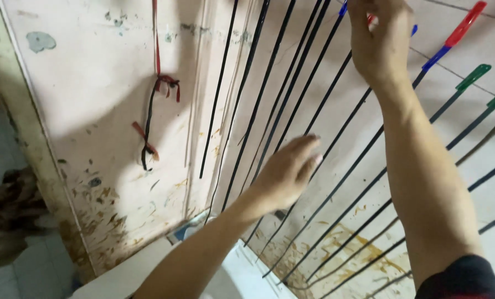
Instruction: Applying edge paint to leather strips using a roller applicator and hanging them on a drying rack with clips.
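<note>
Several long thin black rods [261, 94] lean or hang against a stained pale wall [92, 83]. Some rods at the upper right carry coloured ends, red and blue [457, 34] and green [473, 76]. My left hand [287, 171] reaches among the lower rods, fingers together and pressed against one; I cannot tell if it grips. My right hand [376, 41] is raised at the top, fingers curled around the upper part of a rod near a blue tip.
A red and black cord [150, 119] hangs knotted on the wall at left. A white ledge [242, 277] lies below the rods. Yellow-brown stains mark the wall's lower part. A tiled floor [31, 266] shows at the bottom left.
</note>
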